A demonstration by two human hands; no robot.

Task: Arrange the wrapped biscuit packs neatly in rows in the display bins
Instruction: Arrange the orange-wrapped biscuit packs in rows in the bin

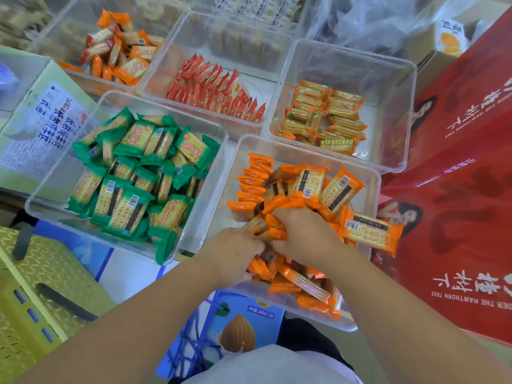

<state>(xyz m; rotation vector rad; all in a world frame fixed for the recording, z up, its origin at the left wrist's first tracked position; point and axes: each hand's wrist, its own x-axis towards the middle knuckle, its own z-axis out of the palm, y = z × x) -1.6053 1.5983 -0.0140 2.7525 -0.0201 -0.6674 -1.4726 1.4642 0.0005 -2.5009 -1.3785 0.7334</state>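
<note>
A clear plastic bin point(371, 173) at centre right is heaped with orange wrapped biscuit packs point(313, 184); a short upright row of them stands along its left side point(253, 176), the others lie loose. Both my hands are down in this pile, close together. My left hand point(235, 250) curls its fingers round orange packs near the bin's front left. My right hand point(302, 231) grips a bunch of orange packs in the middle. One orange pack point(371, 231) lies across the bin's right rim.
Left of it a clear bin point(41, 206) holds loose green packs. Behind stand bins of red packs point(210, 87), small yellow-orange packs point(324, 117) and mixed orange packs point(119, 54). Red cartons point(457, 189) flank the right, a yellow crate point(33, 295) the lower left, a blue almond-milk box point(235, 328) below.
</note>
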